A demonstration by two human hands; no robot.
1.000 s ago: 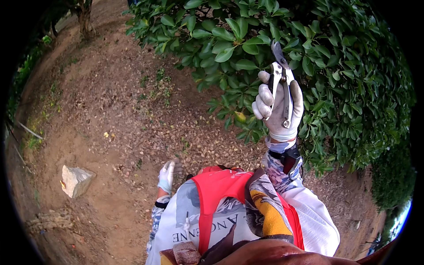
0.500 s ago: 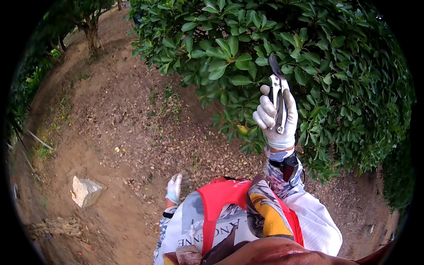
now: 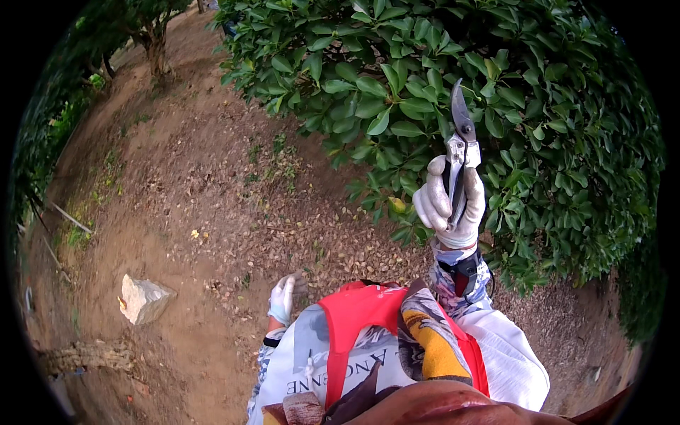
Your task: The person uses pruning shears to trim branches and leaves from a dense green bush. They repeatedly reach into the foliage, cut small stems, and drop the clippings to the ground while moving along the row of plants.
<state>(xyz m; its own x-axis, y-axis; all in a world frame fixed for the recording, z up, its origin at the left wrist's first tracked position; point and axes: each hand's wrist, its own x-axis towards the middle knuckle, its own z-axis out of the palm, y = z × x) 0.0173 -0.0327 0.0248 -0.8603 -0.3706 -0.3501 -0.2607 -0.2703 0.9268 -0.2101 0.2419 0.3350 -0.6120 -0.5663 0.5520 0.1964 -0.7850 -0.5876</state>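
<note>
Pruning shears (image 3: 465, 150) stand nearly upright in the gloved right hand (image 3: 438, 204), in front of the shrub, their dark curved blade pointing up and away from the body. The right hand grasps them by the handles, its fingers folded around and the handles close together; whether the blade touches any leaf cannot be told. The left hand (image 3: 282, 296), in a pale glove too, hangs loose and relaxed beside the torso, over the ground.

A black strap (image 3: 465, 275) circles the right wrist, over a floral sleeve (image 3: 476, 301), and a dark band (image 3: 271, 342) sits at the left. The person wears a red vest (image 3: 363, 310) over a white printed shirt (image 3: 506, 354), with a grey and yellow towel (image 3: 435, 341) draped down the front.

Beyond the shears, a dense broad-leaved shrub (image 3: 559, 170) fills the upper right. Dry fallen leaves (image 3: 354, 244) litter the brown soil (image 3: 202, 312). A pale angular stone (image 3: 145, 301) lies to the left, and a tree trunk (image 3: 156, 55) rises farther off.
</note>
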